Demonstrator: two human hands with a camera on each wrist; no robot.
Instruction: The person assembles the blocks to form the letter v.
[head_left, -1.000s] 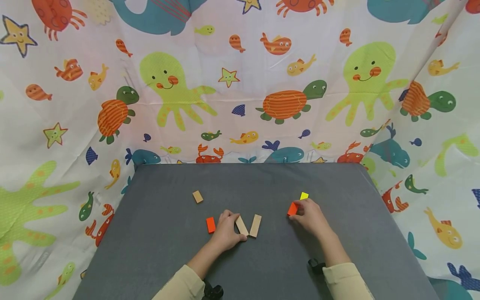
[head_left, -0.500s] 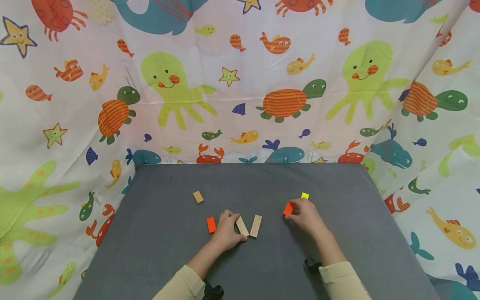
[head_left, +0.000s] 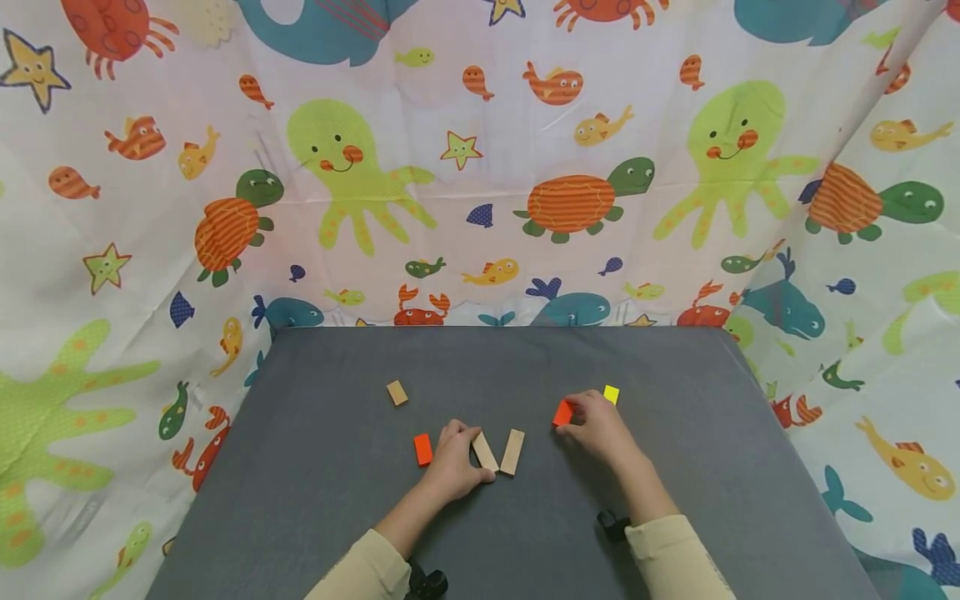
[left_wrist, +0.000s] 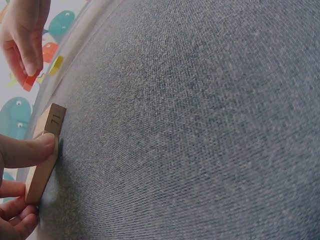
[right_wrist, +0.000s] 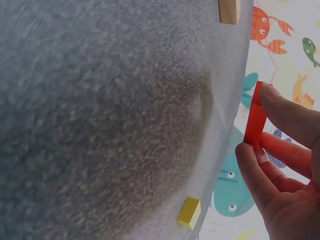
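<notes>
On the grey worktop (head_left: 315, 500), going from the left, a small plain wooden block (head_left: 397, 392) lies alone, then a flat orange block (head_left: 423, 449) just beside the left hand (head_left: 452, 461). That hand's grip is on a long plain wooden plank (head_left: 483, 451), thumb pressed to its side; a second wooden plank (head_left: 512, 452) lies just right of it, apart from the fingers. Further right, the right hand (head_left: 596, 431) pinches another orange block (head_left: 562, 412) between thumb and fingertips, with a small yellow block (head_left: 611, 394) near it. Over the last second the right hand has carried its orange block leftward, away from the yellow one and nearer the planks, while the left hand has stayed put; I'd judge the block is being brought in to join them. The left wrist view shows a number printed on the held plank's end, which the head view cannot; the right wrist view shows the orange block (right_wrist: 255, 120) lifted off the cloth.
</notes>
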